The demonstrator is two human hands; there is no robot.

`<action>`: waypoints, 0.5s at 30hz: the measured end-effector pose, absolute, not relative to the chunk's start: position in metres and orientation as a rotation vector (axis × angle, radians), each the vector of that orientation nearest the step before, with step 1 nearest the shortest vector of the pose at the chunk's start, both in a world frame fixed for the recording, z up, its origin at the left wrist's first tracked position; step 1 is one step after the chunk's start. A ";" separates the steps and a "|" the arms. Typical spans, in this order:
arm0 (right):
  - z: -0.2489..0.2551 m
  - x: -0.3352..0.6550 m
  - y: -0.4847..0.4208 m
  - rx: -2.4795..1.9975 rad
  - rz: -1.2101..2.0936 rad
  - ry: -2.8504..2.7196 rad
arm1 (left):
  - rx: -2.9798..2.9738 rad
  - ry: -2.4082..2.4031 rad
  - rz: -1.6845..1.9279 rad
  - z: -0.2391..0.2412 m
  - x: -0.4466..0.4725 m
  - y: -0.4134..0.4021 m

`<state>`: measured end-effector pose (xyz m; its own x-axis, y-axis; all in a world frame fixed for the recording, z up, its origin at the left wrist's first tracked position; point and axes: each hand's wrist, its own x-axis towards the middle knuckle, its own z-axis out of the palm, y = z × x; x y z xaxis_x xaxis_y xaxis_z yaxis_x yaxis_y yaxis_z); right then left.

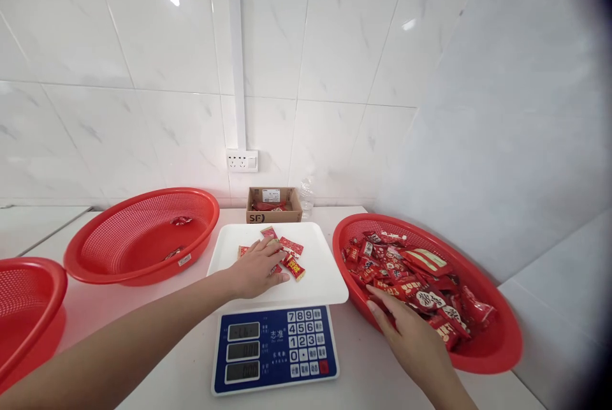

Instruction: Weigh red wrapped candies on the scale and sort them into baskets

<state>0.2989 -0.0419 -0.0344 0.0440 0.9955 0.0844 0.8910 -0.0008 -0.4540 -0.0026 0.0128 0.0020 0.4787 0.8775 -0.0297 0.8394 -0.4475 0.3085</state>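
Note:
My left hand [261,270] lies palm down over a few small red packets [292,265] on the white tray [315,292] of a digital scale. Its fingers are stretched out over the packets, partly hiding them. Below the tray sits the scale's blue panel [276,351] with displays and number keys. On the right, my right hand [401,330] is at the near rim of a red basket [497,359], fingers extended. Heaped inside that basket are many red snack packets [406,270] of different sizes. Nothing shows in the right hand's grip.
A red perforated basket [138,206] with a few packets stands at the left, and another red basket [33,276] is cut off by the frame edge. Behind the scale are a small cardboard box [275,217] with red packets and clear plastic [306,193]. Tiled wall backs the table.

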 end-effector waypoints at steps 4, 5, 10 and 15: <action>-0.038 0.300 -0.041 -1.945 0.340 -1.918 | 2.462 1.449 0.175 0.002 -0.004 0.012; -0.038 0.301 -0.041 -1.949 0.337 -1.921 | 2.465 1.448 0.174 0.003 -0.004 0.011; -0.040 0.302 -0.040 -1.943 0.320 -1.931 | 2.438 1.481 0.131 0.003 -0.001 0.014; -0.043 0.303 -0.039 -1.935 0.295 -1.936 | 2.388 1.559 0.073 0.000 0.015 0.029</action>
<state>0.3033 -0.0387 -0.0433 0.0255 0.9923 0.1215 0.9110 0.0270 -0.4116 0.0149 0.0291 -0.0002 0.4137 0.9033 -0.1134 0.8887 -0.3736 0.2657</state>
